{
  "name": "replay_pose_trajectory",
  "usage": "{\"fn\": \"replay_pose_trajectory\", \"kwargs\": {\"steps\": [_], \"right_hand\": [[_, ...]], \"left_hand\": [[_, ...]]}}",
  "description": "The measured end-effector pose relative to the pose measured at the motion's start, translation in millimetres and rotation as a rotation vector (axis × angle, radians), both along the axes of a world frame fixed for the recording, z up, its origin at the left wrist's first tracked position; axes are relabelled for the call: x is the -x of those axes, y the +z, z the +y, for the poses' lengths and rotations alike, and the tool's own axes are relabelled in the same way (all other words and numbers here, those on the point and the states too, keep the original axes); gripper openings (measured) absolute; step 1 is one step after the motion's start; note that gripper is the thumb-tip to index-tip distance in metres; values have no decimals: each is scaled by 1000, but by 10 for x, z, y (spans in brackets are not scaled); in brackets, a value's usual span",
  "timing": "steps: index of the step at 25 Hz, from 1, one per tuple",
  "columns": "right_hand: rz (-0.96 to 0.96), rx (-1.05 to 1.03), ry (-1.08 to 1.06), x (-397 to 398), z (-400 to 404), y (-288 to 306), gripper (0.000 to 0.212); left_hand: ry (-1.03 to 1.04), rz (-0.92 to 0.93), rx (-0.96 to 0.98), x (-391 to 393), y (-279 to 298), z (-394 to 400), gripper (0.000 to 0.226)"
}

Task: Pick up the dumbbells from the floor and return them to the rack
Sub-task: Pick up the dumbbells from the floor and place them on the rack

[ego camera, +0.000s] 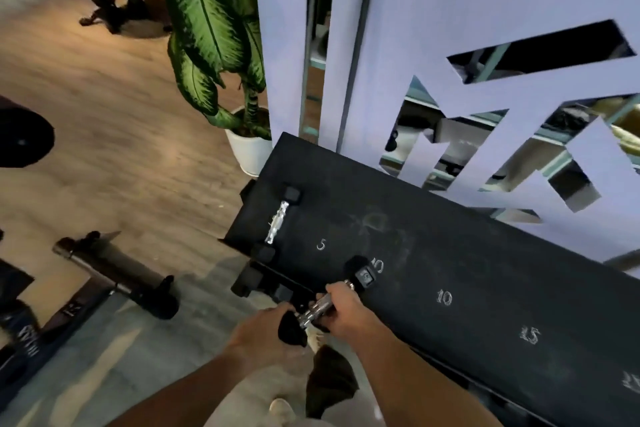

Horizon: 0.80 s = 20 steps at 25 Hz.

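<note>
Nearest the camera, both forearms reach forward over a pale grey floor mat [104, 367]. The right hand [349, 310] curls its fingers round the chrome handle of a small black dumbbell [332, 302], and the left hand [268, 324] grips the near head of the same dumbbell. Its far head lies over the front edge of the black rack [450, 270], just beside a chalked "5"; marks "10" and "15" run further right along the rack's top. A second dumbbell [278, 222] already lies flat on the left end of the rack. To the left, a black bench frame [117, 274] stands on the floor, near the rack's corner. Beyond the rack's far corner stands a white pot [247, 152] with a large-leaved plant [207, 21]. Behind the rack rises a pale lilac cut-out panel [450, 28]. The wooden floor [114, 107] stretches away to the left.
</note>
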State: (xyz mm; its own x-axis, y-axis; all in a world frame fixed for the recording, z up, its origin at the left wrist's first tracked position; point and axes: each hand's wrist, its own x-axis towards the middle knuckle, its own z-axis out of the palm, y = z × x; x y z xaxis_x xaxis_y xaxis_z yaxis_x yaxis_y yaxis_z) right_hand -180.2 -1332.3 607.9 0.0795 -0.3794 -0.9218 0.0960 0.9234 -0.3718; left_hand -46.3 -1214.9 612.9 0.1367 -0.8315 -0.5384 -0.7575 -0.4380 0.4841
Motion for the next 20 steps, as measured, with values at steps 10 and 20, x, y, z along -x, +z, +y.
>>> {"fn": "replay_pose_trajectory", "kwargs": {"steps": [10, 20], "right_hand": [[95, -158, 243, -772, -1468, -679, 10], [76, -147, 344, -1015, -1950, -1200, 33]], "left_hand": [[212, -150, -128, -416, -567, -1219, 76], [337, -232, -231, -378, -1132, -1619, 83]]}}
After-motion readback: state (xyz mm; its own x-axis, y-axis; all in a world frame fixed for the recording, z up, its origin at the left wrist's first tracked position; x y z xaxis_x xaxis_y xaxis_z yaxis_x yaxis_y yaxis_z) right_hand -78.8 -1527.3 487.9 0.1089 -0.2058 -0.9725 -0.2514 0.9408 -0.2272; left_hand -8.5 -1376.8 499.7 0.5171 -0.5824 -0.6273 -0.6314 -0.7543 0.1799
